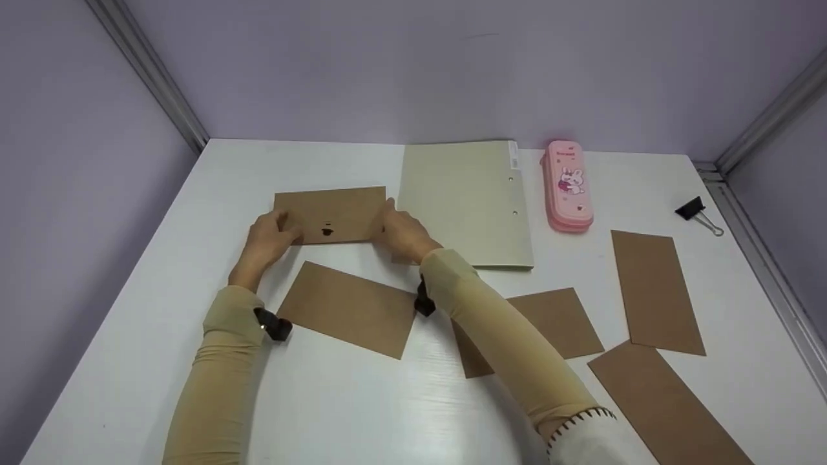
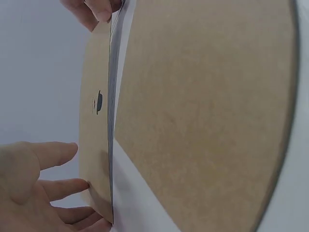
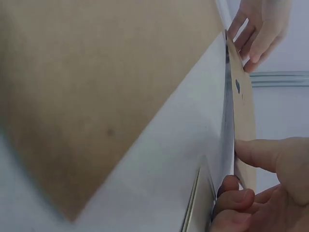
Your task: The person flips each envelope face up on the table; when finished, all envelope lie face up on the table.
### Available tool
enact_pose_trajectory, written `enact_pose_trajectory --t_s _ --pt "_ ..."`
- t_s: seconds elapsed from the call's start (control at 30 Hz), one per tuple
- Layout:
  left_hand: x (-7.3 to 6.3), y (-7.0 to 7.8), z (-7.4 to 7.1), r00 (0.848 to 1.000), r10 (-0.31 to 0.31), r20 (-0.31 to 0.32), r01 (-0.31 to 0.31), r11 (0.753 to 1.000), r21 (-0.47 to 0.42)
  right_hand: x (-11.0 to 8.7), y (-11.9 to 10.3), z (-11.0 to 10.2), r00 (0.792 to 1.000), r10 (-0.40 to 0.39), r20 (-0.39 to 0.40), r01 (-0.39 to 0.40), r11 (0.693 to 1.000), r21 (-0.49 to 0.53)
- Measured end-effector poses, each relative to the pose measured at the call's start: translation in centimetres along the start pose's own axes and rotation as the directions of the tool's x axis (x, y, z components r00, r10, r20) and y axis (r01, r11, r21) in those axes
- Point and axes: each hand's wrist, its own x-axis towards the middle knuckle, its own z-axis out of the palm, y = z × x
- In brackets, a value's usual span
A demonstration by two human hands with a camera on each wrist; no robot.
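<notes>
A brown-covered notebook [image 1: 336,213] with a small black emblem lies across the back left; its page edges show in the left wrist view. My right hand [image 1: 404,234] pinches its right end, thumb on the cover and fingers bent round the edge in the right wrist view. At the other end is my left hand [image 1: 270,237], its fingers extended, with fingertips at the cover and the left edge [image 2: 53,193]. Just in front of both hands lies a plain brown notebook [image 1: 352,310], which fills much of each wrist view.
Behind the right hand a beige folder [image 1: 462,200] lies flat, with a pink pencil case [image 1: 568,187] beside it. Further brown notebooks [image 1: 659,294] are spread on the right, one partly under the right forearm. A black binder clip [image 1: 692,209] sits near the right edge.
</notes>
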Motion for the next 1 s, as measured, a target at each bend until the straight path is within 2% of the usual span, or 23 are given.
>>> enact_pose_trajectory --t_s 0.17,0.3,0.43,0.6,0.7,0.83,1.0 --pt "-0.3 0.0 0.1 0.999 0.045 -0.008 -0.045 0.998 0.042 0.0 0.4 -0.5 0.999 -0.024 -0.029 0.022 0.997 -0.071" --pt "-2.0 0.5 0.3 0.991 0.116 -0.061 -0.112 0.992 0.064 -0.9 0.6 -1.6 0.999 -0.040 -0.035 0.035 0.990 -0.139" --pt "-4.7 1.4 0.3 0.983 0.168 -0.071 -0.166 0.985 0.036 -3.6 1.0 -3.3 0.994 -0.102 -0.037 0.095 0.982 -0.163" --pt "-8.0 2.1 0.7 0.987 0.158 -0.020 -0.157 0.985 0.067 -8.2 1.9 -4.3 0.973 -0.219 -0.076 0.192 0.945 -0.264" --pt "-9.2 2.4 1.3 0.990 0.133 0.054 -0.138 0.986 0.093 -10.7 2.3 -3.5 0.963 -0.262 -0.062 0.228 0.917 -0.327" --pt "-9.9 2.4 2.5 0.983 0.105 0.149 -0.122 0.986 0.113 -13.3 3.0 -1.3 0.955 -0.298 0.003 0.276 0.883 -0.381" --pt "-9.8 2.2 4.0 0.981 0.074 0.182 -0.106 0.979 0.174 -15.0 3.5 1.6 0.955 -0.289 0.067 0.287 0.840 -0.461"
